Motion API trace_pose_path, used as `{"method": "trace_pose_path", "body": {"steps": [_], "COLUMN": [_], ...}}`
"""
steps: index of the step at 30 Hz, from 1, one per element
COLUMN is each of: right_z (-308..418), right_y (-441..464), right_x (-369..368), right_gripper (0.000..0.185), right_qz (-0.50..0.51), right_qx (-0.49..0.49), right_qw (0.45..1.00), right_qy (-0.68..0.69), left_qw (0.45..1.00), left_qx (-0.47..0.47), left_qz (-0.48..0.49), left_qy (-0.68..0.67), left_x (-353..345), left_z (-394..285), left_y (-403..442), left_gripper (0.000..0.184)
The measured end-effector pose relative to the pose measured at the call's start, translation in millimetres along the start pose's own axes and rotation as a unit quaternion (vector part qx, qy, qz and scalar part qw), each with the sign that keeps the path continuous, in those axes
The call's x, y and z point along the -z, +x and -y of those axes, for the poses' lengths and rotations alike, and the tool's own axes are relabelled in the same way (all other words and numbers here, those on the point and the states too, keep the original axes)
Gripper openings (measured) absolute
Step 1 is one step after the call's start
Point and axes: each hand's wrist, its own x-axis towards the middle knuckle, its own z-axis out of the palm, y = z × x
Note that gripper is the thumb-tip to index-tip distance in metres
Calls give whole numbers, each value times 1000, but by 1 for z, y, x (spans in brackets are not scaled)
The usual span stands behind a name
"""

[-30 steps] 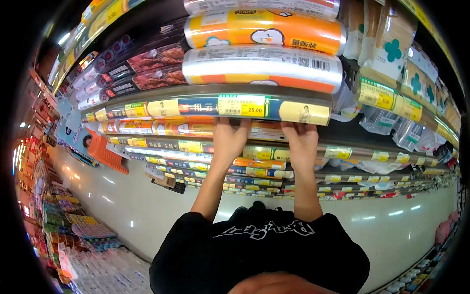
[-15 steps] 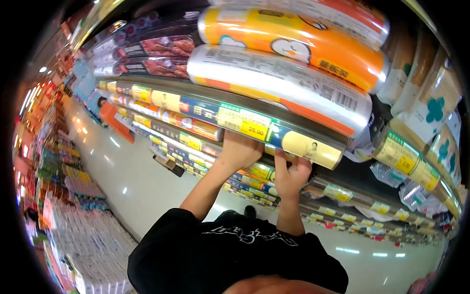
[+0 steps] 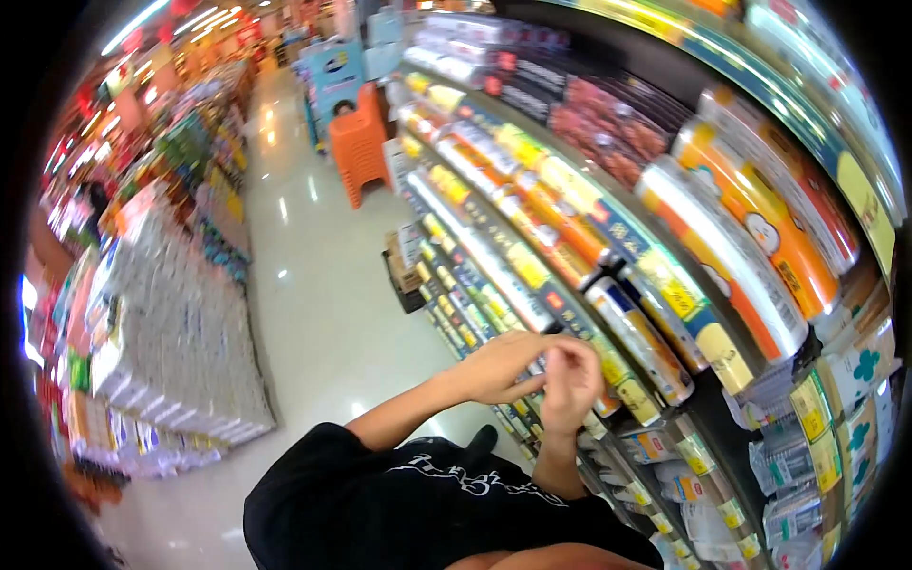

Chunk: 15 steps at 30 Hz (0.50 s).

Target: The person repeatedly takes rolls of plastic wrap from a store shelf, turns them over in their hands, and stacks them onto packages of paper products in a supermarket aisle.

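My left hand and my right hand come together in front of the shelf, the fingertips of the left overlapping the right. The left thumb stands apart from its fingers. On the right hand the fingers are loosely bent. Nothing shows in either hand, though the fingers are a little blurred. Just beyond my right hand, a white and orange roll pack lies at a slant on a shelf level. Above it, larger white and orange roll packs rest on the upper shelf, behind a strip of price labels.
Tall stacks of white packages line the left side of the aisle floor. Orange stacked stools stand farther down on the right. A small box is at the shelf foot. Clear bags hang at right.
Both hands have come out from under the upper shelf edge and met in front of my body. My view has turned left, showing more of the aisle.
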Motion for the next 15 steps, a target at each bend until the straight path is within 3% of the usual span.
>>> {"method": "trace_pose_path", "body": {"steps": [1, 2, 5, 7, 8, 11, 15], "right_z": [-1, -3, 11, 5, 5, 17, 38], "right_y": [-7, -15, -47, -85, -105, -168, -238], "right_x": [-13, -26, -73, -95, -109, -162, -223], "right_gripper": [27, 37, 50, 54, 57, 66, 58], "right_qz": [100, 200, 490, 641, 708, 820, 867], "right_qx": [-52, -98, 76, 78, 80, 21, 45], "right_qw": [991, 966, 824, 720, 659, 534, 459], "right_qy": [-67, -135, -275, -254, -241, -207, -187], "left_qw": [996, 995, 974, 923, 911, 881, 885], "left_qx": [79, 99, 224, 380, 406, 454, 416], "left_qz": [26, 3, -14, -35, -61, -130, -206], "left_qy": [-25, -12, -10, -47, -47, -37, -23], "left_x": [9, 14, 37, 52, 56, 58, 37], "left_z": [5, 15, 11, -25, -44, -95, -128], "left_y": [-35, -76, -209, -278, -305, -377, -442], "left_gripper": [46, 47, 49, 50, 50, 52, 55]}}
